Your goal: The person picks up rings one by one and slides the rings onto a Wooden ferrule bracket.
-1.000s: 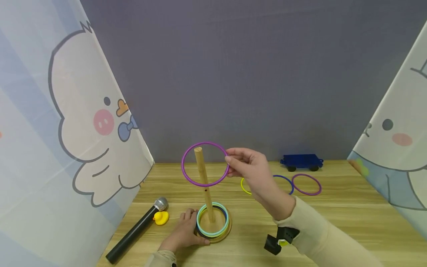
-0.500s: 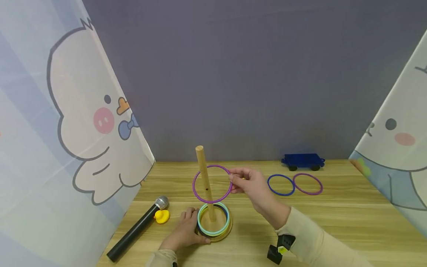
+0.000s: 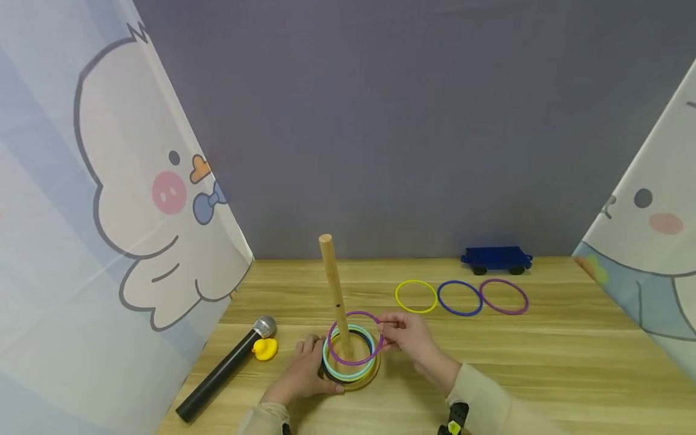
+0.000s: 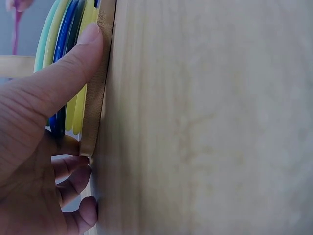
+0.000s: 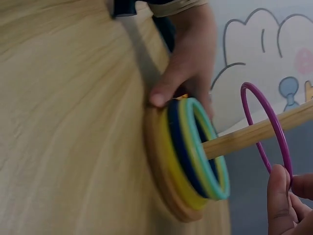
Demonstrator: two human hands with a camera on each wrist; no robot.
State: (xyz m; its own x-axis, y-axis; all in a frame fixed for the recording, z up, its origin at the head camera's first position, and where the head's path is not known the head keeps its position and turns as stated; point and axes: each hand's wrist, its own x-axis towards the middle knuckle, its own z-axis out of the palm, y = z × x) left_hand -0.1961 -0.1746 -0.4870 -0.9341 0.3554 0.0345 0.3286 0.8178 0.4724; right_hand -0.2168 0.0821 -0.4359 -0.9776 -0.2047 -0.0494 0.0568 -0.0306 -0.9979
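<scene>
Pinching a purple ring (image 3: 355,338) at its right edge, the right hand (image 3: 409,335) holds it around the wooden peg (image 3: 335,290), low, just above the stacked rings (image 3: 348,370) on the round base (image 3: 370,380). Left hand (image 3: 304,376) grips the base's left rim. Desk (image 3: 544,356) also carries: microphone (image 3: 225,368), yellow duck (image 3: 265,349), three loose rings (image 3: 461,297), blue toy wagon (image 3: 496,260).

Left wrist view: thumb (image 4: 63,78) pressed on base edge (image 4: 95,98), fingers curled beneath.

Right wrist view: fingertips (image 5: 281,196) pinch the purple ring (image 5: 266,127), clear of the stack (image 5: 195,152).
</scene>
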